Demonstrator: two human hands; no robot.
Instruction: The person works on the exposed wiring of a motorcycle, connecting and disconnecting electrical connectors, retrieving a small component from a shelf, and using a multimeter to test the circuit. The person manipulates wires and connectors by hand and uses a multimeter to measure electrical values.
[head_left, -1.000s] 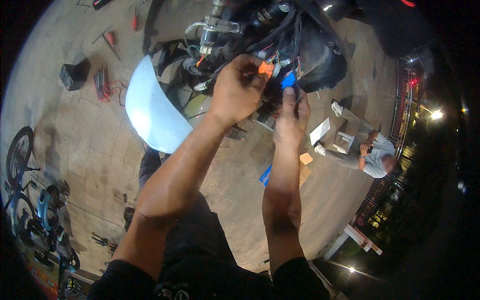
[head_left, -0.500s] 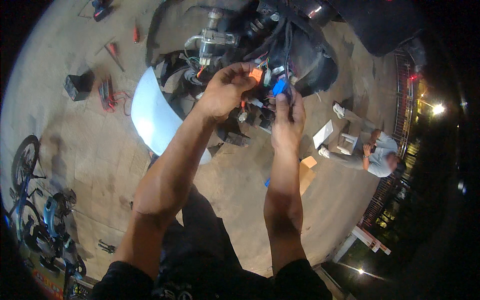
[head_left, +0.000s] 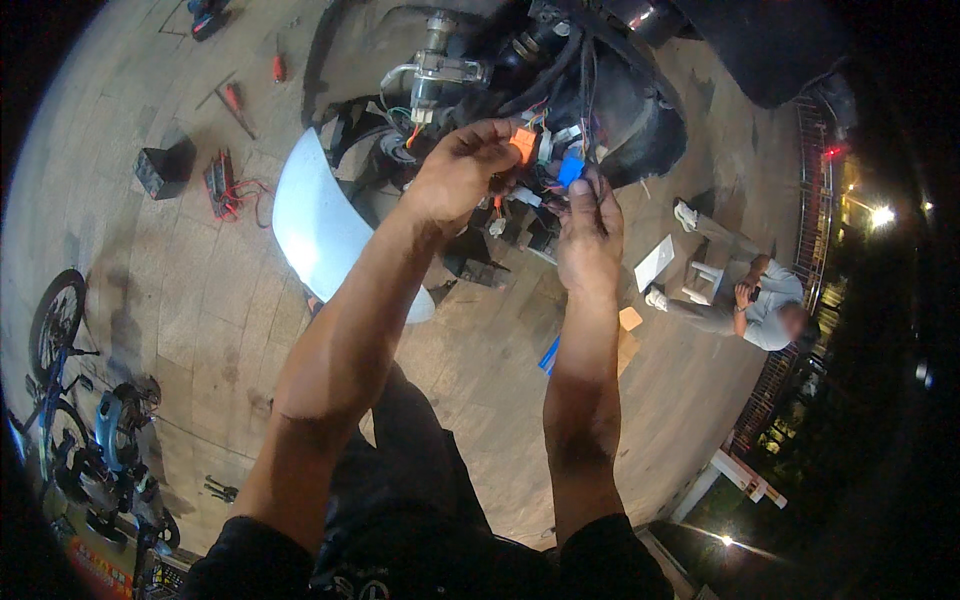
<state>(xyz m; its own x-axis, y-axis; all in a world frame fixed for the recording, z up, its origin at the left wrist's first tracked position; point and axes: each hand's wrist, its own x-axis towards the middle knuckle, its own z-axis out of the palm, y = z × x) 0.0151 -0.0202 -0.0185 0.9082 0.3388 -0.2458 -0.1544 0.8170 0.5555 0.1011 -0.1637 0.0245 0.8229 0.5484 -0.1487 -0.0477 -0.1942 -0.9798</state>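
Observation:
At the opened front of a vehicle, my left hand (head_left: 462, 170) pinches an orange connector (head_left: 523, 142) among coloured wires. Just right of it, my right hand (head_left: 590, 230) grips a blue connector (head_left: 572, 168), thumb pointing up toward it. Several pale plugs (head_left: 533, 197) dangle around and below both connectors, partly hidden by my fingers. A silver cylinder assembly (head_left: 437, 70) with a pale hose and wire plug sits above my left hand. A curved pale-blue body panel (head_left: 325, 240) lies left of the wiring, partly behind my left forearm.
Screwdrivers (head_left: 279, 65), a black box (head_left: 163, 165) and a red-leaded tool (head_left: 219, 187) lie at left, above bicycles (head_left: 57, 340). At right, a seated person (head_left: 770, 315) holds something dark beside a white stool (head_left: 704, 284), near cardboard (head_left: 628, 350) and a railing (head_left: 775, 390).
Both hands still hold the same connectors and have moved only slightly, shifting right in the picture over the last half second along with most of the surroundings as the view moves.

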